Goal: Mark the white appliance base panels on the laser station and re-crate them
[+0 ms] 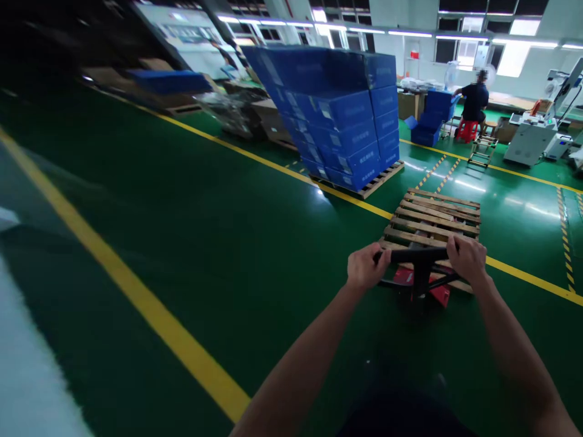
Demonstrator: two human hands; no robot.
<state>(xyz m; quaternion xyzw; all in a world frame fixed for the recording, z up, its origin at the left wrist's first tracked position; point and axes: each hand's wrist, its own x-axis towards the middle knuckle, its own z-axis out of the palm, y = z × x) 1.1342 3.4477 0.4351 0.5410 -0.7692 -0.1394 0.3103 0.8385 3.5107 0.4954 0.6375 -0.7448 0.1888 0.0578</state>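
Observation:
A black handle (419,255) of a red pallet jack (439,294) spans the space between my hands. My left hand (368,267) is wrapped round its left end, and my right hand (467,257) grips the right end. Just beyond the handle, a wooden slatted pallet (435,213) lies low over the jack, with no boxes on it. The jack's forks are mostly hidden under the slats.
Stacked blue boxes (350,121) stand on another pallet (382,181) ahead. Cartons and plastic-wrapped goods (232,112) lie farther left. A person (474,100) sits on a red stool at the back right, near a grey machine (528,142). Yellow lines cross the green floor.

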